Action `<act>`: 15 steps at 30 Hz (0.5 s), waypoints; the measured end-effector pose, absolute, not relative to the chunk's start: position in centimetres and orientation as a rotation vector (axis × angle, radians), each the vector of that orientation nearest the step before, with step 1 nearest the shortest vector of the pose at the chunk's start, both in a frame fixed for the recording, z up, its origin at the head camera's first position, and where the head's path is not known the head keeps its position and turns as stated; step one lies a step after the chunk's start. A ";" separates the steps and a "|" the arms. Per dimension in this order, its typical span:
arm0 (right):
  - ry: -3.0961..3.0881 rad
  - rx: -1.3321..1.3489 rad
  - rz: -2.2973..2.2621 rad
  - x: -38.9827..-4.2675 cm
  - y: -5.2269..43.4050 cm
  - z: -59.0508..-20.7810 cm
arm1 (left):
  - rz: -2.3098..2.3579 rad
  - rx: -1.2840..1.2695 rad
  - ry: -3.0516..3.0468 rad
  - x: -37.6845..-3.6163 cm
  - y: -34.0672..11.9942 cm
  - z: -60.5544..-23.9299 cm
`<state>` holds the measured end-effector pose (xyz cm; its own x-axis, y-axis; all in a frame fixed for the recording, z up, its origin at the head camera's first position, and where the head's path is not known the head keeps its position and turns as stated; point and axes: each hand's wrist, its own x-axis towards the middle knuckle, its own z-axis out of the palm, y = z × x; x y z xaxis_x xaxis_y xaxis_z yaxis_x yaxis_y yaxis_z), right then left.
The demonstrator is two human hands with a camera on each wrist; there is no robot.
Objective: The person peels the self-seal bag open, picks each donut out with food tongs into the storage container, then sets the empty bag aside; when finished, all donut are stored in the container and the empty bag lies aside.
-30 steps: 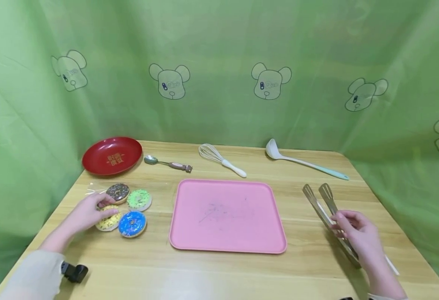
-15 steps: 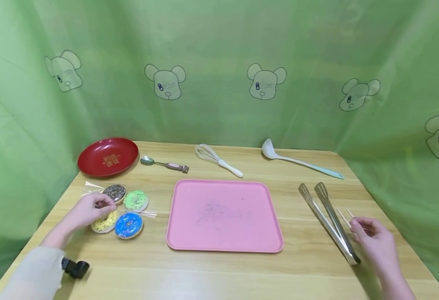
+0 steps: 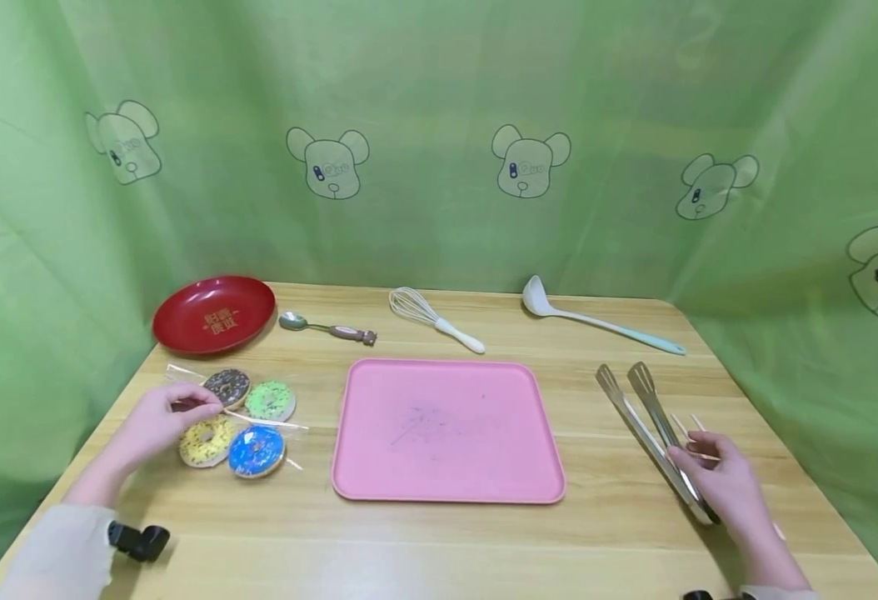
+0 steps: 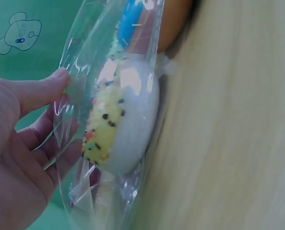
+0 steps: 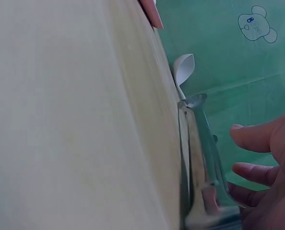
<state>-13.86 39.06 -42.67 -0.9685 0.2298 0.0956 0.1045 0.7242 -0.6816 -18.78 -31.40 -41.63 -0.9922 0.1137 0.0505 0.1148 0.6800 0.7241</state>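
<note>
- Pinching the clear wrapper (image 4: 80, 158) of the yellow donut (image 3: 206, 441), the left hand (image 3: 160, 419) has a closed grip on the plastic.
- Right hand (image 3: 720, 486) rests on the handle end of the metal tongs (image 3: 652, 433), fingers loosely bent; whether the grip has closed cannot be told.
- Yellow donut lies on the desk (image 3: 439, 550) touching the blue donut (image 3: 256, 451), with the chocolate donut (image 3: 226, 387) and green donut (image 3: 270, 401) just behind.
- Pink tray (image 3: 446, 431) sits between donuts and tongs.

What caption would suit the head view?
Left hand pinches a clear bag of doughnuts; right hand touches tongs beside a pink tray.
</note>
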 end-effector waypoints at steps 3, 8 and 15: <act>-2.788 -0.308 1.089 -14.2 38.9 -42.9 | -1.217 -0.198 -2.848 -18.6 -31.5 -41.5; -2.845 -0.279 1.061 -15.1 38.4 -43.4 | -1.196 -0.191 -2.799 -18.3 -31.6 -41.3; -2.873 -0.126 0.915 -15.9 38.4 -43.9 | -1.250 -0.219 -2.721 -18.1 -31.6 -40.7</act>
<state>-15.87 38.36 -43.91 -0.9889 0.1165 0.0924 0.0416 0.8132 -0.5805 -18.12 -31.60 -40.71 -0.9798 0.0740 0.1859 0.1892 0.6445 0.7408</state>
